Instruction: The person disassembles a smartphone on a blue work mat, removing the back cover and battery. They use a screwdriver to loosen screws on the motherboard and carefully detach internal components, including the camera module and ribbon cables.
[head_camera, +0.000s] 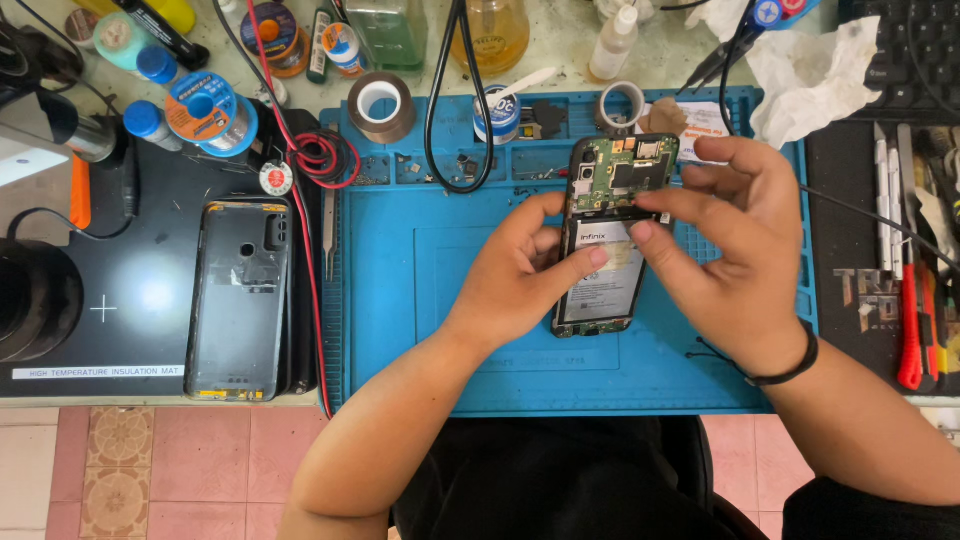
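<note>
- Hands meet over an opened phone (606, 240) that lies on the blue work mat (430, 290), a bit right of the mat's middle.
- The phone has no back on it, so its green circuit board (620, 172) shows at the top end and its battery (603, 275) shows below that.
- The left hand (520, 275) grips the phone's left side, with the thumb pressed flat across the battery.
- The right hand (735, 245) comes in from the right side. Its thumb and first finger are pinched together on the dark strip where the board meets the battery (I cannot tell if a small part sits between the fingertips).
- The other fingers of the right hand are spread out above the phone's top right corner.
- A black band (790, 368) goes round the right wrist.
- A grey phone back cover (240, 298) lies well apart to the left, on a black mat (130, 300).
- Thin tweezers (329, 232) lie at the left edge of the blue mat, between the cover and the phone.
- A red wire (305, 220) runs down along that same edge.
- Rolls of brown tape (381, 106) sit near the top of the blue mat.
- A crumpled white tissue (815, 75) lies at the top right, by a black keyboard (905, 50).
- A red-handled tool (910, 330) rests far right with other small tools.
</note>
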